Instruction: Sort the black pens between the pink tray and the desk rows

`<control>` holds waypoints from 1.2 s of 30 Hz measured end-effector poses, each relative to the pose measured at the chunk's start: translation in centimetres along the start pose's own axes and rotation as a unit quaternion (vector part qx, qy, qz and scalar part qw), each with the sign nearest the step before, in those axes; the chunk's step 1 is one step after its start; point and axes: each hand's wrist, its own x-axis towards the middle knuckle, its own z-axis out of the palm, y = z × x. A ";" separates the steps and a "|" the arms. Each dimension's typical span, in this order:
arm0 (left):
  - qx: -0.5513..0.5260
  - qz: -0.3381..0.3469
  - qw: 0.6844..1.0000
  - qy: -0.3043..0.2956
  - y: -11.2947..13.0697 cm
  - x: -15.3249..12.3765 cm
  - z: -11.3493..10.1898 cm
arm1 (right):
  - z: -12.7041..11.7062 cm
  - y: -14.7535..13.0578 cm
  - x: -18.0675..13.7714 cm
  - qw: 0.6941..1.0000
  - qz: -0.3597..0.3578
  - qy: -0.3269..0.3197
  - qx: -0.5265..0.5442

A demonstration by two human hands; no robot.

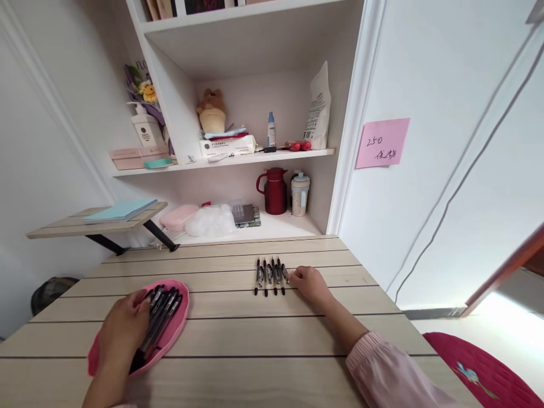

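A pink scalloped tray (181,326) at the front left holds several black-and-clear pens (159,320) lying side by side. My left hand (127,323) reaches over the tray, its fingers curled closed against the pens; what lies between the fingertips is hidden. On the table ahead, several uncapped pens (266,277) form a row with tips pointing away from me. Short dark clear-sided pen caps (260,276) lie between them. Right of the row, my right hand (310,286) is closed, its fingertips at the slanted end cap (285,273).
A raised wooden stand (76,224) carries a light blue notebook (121,209) at the left. Behind the table, a shelf holds a red jug (275,191), a cream cup (300,195) and a white plastic bag (211,221). A red chair cushion (480,368) is at the lower right.
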 end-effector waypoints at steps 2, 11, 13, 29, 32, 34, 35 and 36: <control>-0.040 0.018 0.999 0.032 1.4 -0.5 -0.3 | 0.3 -1.1 -0.6 0.998 -0.011 -0.014 -0.054; -0.219 0.237 0.946 -0.039 10.9 -5.6 1.2 | 1.6 -3.3 -2.3 0.980 -0.005 -0.050 -0.194; -0.270 0.257 0.925 -0.073 13.0 -6.8 2.0 | 1.6 -3.2 -2.1 0.981 0.009 -0.048 -0.185; -0.743 -0.108 0.580 -0.315 17.3 -8.6 8.5 | 1.4 -7.4 -5.1 0.979 -0.176 -0.095 -0.037; -0.737 -0.108 0.595 -0.300 16.9 -8.6 8.7 | 0.7 -5.7 -3.5 0.993 -0.101 -0.042 -0.044; -0.719 -0.099 0.617 -0.303 17.0 -8.8 8.8 | 0.3 -4.0 -2.2 0.998 -0.029 0.018 -0.057; -0.707 -0.094 0.628 -0.310 17.1 -9.0 8.9 | 0.2 -3.2 -1.7 0.998 -0.004 0.035 -0.061; -0.695 -0.087 0.638 -0.320 17.2 -9.2 9.0 | 0.2 -2.5 -1.2 0.997 0.012 0.042 -0.063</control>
